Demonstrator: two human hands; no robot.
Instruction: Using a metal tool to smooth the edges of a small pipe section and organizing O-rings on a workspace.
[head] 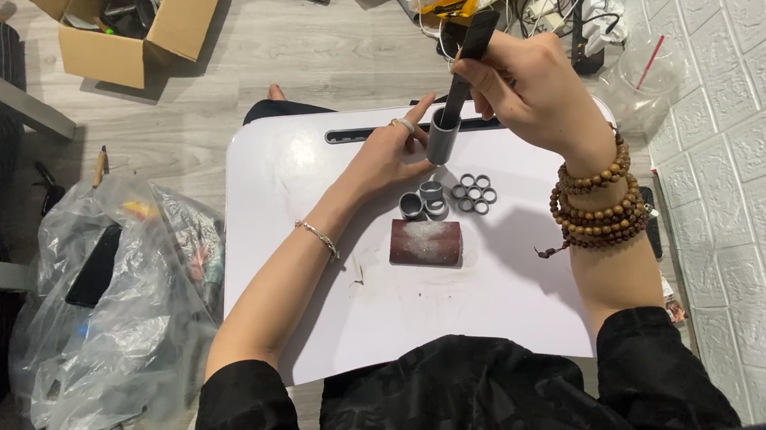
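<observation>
The left hand [391, 155] has its grip closed round a short grey pipe piece [441, 138], standing upright on the white table [395, 294]; the right hand [526, 87] pinches a dark tool [467, 66], its tip inside the pipe's top; just below the pipe lie small grey rings [461, 196]; below those, a reddish-brown sandpaper block [425, 242].

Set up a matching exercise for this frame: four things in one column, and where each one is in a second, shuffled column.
Things:
1. grey pipe piece
2. dark tool
3. sandpaper sheet
4. cardboard box

Places:
A. on the floor beyond the table
B. upright in the left hand
C. flat on the white table
D. in the right hand, tip inside the pipe

Pairs: 1-B, 2-D, 3-C, 4-A
</observation>
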